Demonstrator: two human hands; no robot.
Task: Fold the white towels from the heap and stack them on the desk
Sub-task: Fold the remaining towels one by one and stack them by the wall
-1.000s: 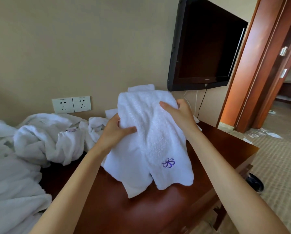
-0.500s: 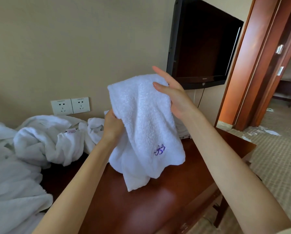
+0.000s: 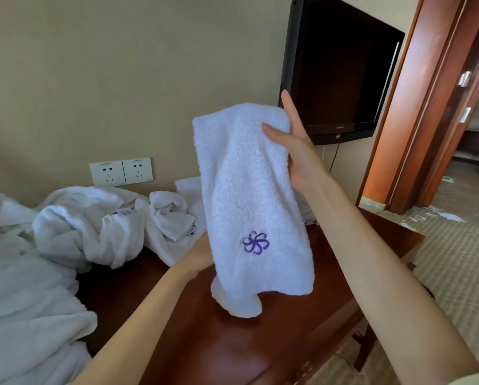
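White looped-terry towel (image 3: 249, 195), limp, over right hand (image 3: 296, 151)

white terry towel with a purple embroidered flower (image 3: 246, 190): pinched at the top by the right hand (image 3: 296, 154), hung lengthwise over the glossy reddish-brown wooden desk (image 3: 274, 343), flower side out | heap of crumpled white towels (image 3: 94, 226): piled on the desk's left end, kinda messy

Soft daylight enters from the doorway (image 3: 469, 162), the desk (image 3: 232, 343) gleams, and straight edges bow outward.
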